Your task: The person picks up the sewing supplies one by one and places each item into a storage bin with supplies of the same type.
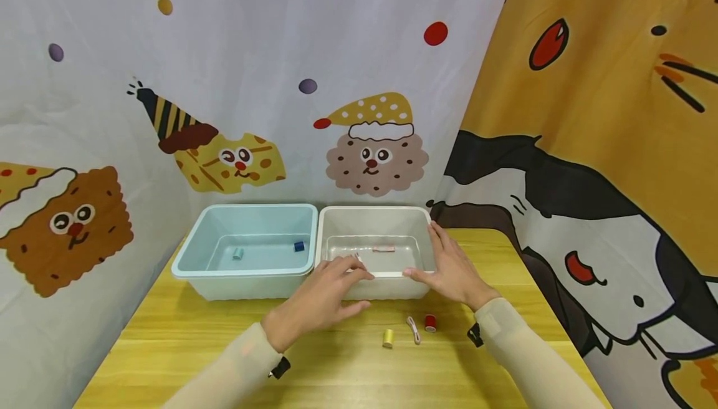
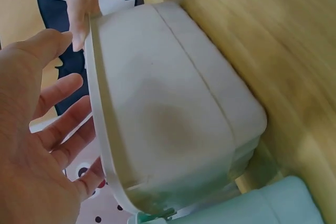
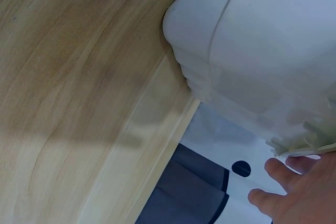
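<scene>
A white plastic bin (image 1: 374, 211) stands on the table with a small pale pink bundle (image 1: 384, 249) inside. My left hand (image 1: 322, 293) is at its front rim, fingers reaching over and thumb apart; the left wrist view shows these fingers loosely extended. A small whitish thing (image 1: 356, 255) shows just past those fingertips, its kind unclear. At the front right corner is my right hand (image 1: 453, 270), its fingers along the right rim and its thumb over the front one. Nearer me lie a yellow thread spool (image 1: 388, 338), a folded pinkish-white cord (image 1: 413, 330) and a red thread spool (image 1: 430, 323).
A light blue bin (image 1: 247, 272) stands directly left of the white one, holding a pale teal spool (image 1: 238, 254) and a dark blue spool (image 1: 299, 246). Behind the wooden table (image 1: 168, 359) hangs a cartoon-printed cloth (image 1: 241, 53).
</scene>
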`<action>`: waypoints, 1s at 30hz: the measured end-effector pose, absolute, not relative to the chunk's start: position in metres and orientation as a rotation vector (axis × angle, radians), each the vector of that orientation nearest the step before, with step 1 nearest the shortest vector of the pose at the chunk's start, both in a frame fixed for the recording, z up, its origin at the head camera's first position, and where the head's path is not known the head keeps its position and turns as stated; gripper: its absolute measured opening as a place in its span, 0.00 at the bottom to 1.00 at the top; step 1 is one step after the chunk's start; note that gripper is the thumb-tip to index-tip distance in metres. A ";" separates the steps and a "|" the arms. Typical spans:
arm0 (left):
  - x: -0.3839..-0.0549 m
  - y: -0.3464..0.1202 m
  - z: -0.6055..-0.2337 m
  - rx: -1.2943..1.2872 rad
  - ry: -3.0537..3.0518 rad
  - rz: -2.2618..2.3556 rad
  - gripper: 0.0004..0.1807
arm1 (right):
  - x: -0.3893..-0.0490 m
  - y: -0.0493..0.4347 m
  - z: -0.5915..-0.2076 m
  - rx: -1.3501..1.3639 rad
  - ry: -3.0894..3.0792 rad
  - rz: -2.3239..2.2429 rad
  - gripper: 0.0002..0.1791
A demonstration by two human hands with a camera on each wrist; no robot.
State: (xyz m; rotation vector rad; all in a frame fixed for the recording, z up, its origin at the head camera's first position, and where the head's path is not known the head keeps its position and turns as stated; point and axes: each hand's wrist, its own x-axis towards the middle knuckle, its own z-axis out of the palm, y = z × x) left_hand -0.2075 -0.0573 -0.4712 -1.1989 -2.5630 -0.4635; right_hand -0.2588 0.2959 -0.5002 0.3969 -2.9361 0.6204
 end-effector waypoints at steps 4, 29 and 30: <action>-0.203 -0.056 -0.475 -1.218 -2.547 -0.480 0.30 | -0.258 0.296 -0.501 0.397 -2.938 0.619 0.74; -0.188 -0.036 -0.504 -1.457 -2.333 -0.397 0.29 | -0.259 0.296 -0.501 0.418 -2.916 0.633 0.73; -0.188 -0.036 -0.505 -1.460 -2.357 -0.399 0.28 | -0.260 0.296 -0.501 0.415 -2.917 0.638 0.73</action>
